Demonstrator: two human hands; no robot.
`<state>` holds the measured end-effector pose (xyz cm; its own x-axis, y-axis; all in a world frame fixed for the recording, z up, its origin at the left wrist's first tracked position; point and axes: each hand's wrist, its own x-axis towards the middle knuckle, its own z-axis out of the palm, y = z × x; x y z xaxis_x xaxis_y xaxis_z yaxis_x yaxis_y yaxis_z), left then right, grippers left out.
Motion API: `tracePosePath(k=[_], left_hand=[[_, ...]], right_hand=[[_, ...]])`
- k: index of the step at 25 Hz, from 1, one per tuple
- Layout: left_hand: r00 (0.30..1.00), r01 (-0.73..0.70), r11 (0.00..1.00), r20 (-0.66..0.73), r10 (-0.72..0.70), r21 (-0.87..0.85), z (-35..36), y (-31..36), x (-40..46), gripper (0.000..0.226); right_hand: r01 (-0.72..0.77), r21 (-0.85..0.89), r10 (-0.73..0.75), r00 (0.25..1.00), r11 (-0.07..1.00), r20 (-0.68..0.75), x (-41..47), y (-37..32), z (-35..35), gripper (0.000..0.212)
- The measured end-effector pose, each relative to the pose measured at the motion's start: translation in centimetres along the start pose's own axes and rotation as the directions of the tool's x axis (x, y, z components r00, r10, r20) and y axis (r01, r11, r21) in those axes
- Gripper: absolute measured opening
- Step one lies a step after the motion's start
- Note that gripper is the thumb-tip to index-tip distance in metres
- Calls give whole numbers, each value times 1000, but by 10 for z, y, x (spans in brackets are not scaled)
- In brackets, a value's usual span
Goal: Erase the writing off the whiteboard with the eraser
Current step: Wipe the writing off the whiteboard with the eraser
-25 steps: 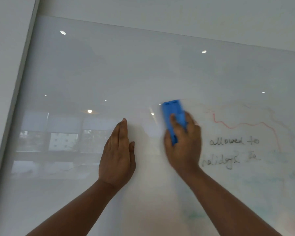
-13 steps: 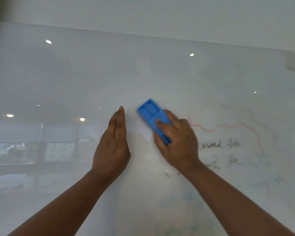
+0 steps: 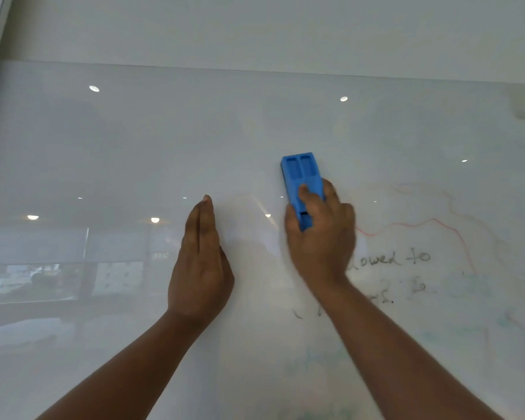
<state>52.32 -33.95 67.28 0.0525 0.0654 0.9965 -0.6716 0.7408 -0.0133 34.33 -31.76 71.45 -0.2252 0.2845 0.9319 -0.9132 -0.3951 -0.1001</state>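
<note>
Right hand (image 3: 320,237) is gripping the blue eraser (image 3: 302,184) against the whiteboard (image 3: 134,147), now upright instead of tilted left. Left hand (image 3: 200,268) is staying flat, fingers together. Writing (image 3: 388,260) is remaining at right.

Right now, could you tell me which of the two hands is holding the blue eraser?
The right hand grips the blue eraser; the left hand lies flat and empty on the whiteboard.

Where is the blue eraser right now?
The eraser is near the middle of the head view, pressed on the whiteboard in the right hand, up and left of the black writing.
</note>
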Motion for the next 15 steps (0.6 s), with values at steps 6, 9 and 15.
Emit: tracePosePath(k=[6, 9, 15], left_hand=[[998, 23, 999, 61, -21, -47, -6, -1, -1, 79], [998, 19, 1000, 59, -18, -9, -6, 4, -1, 81], [995, -23, 1000, 96, 22, 7, -9, 0, -4, 87]], right_hand=[[385, 53, -389, 903, 921, 182, -16, -4, -2, 34], [124, -14, -121, 986, 992, 113, 3, -2, -8, 37], [390, -9, -380, 902, 921, 205, 7, 27, -22, 33]])
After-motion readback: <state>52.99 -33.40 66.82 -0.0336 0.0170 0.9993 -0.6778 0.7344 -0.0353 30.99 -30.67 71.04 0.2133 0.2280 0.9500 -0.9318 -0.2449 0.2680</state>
